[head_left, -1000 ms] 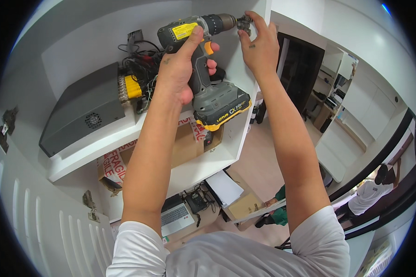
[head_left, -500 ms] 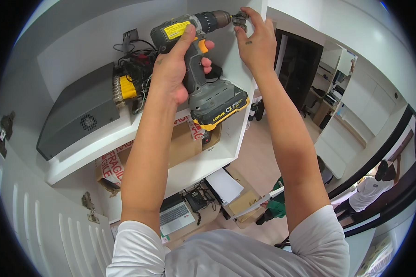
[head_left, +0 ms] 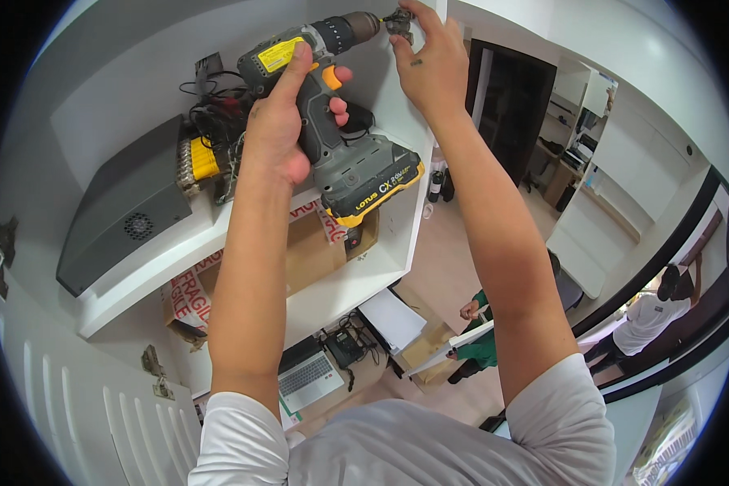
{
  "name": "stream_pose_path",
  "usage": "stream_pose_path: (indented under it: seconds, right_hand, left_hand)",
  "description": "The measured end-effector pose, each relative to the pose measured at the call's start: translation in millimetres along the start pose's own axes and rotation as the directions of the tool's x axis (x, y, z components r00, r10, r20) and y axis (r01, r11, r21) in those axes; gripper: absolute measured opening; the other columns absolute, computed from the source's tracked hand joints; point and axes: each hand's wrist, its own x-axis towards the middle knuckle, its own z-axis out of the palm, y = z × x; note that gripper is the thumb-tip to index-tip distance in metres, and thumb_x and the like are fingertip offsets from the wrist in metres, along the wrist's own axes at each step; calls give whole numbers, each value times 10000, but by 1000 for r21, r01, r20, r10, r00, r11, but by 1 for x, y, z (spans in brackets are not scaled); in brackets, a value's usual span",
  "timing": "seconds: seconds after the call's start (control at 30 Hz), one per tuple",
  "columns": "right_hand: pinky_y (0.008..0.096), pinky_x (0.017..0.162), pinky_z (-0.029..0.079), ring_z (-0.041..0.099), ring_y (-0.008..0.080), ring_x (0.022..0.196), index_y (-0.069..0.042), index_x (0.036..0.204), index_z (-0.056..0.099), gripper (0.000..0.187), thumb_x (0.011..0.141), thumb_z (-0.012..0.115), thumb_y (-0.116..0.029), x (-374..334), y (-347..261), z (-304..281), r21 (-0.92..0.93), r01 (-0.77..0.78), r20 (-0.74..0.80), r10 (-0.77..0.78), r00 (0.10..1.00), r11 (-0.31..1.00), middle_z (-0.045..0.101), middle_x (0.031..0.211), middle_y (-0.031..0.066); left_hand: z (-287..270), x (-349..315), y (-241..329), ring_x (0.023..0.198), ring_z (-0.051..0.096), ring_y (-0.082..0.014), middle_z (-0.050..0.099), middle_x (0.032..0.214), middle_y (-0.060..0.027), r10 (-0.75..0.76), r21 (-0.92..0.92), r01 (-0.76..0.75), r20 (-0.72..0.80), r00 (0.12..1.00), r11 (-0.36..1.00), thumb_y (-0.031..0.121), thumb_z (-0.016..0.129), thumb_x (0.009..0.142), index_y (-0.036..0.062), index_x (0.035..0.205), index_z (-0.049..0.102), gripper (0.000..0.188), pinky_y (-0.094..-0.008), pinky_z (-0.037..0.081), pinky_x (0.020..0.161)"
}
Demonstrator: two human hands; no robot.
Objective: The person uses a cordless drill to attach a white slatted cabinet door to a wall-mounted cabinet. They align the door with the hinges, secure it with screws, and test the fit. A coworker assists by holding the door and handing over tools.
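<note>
My left hand [head_left: 275, 134] grips the handle of a grey and yellow cordless drill [head_left: 324, 121], thumb along its side and fingers wrapped round near the orange trigger. The drill points right, and its bit meets or almost meets a small metal cabinet hinge [head_left: 398, 26]. Thumb and fingers of my right hand [head_left: 437, 69] pinch this hinge against the inner face of the white cabinet side panel [head_left: 409, 105]. Whether a screw sits at the bit's tip is too small to tell.
On the upper shelf [head_left: 130, 296] are a dark grey box-shaped device [head_left: 130, 202] and tangled black cables [head_left: 219, 113]. Below lie a cardboard box [head_left: 300, 255] and a laptop [head_left: 308, 381]. At left, a louvred door [head_left: 81, 381] carries hinges. A person in green [head_left: 482, 348] is below right.
The whole view has shifted slightly, so drill, hands and cabinet appear a little further left. Both holds are the same. A hand of the person in green has come into view below.
</note>
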Motion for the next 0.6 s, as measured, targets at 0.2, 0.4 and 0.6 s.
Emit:
stream_pose_path:
  seconds: [0.2,0.4,0.6]
  right_hand:
    - [482,909,502,608,438,1065,-147,1329,602,504,848,705,-38,1,1,1,-4,8,-2,-8,1000,1000,632,1125,203]
    - [483,929,495,607,443,1077,-144,1327,602,497,852,706,-45,2,4,11,23,11,-14,-11,1000,1000,629,1172,215]
    - [493,971,496,609,445,1139,-149,1340,605,454,894,688,-122,-3,38,-2,-92,35,-6,-35,999,995,624,1238,228]
  left_hand:
    - [2,1,2,647,637,-130,748,986,-108,4,-7,-4,4,1000,1000,471,709,964,57,1182,655,472,-304,570,586]
    - [-3,5,7,656,644,-148,748,981,-118,2,17,-2,12,1000,1000,453,707,970,57,1200,636,464,-328,574,601]
    - [32,-1,-5,547,612,-108,717,885,-94,152,128,-154,26,988,980,335,583,1057,50,1145,587,299,-238,547,468]
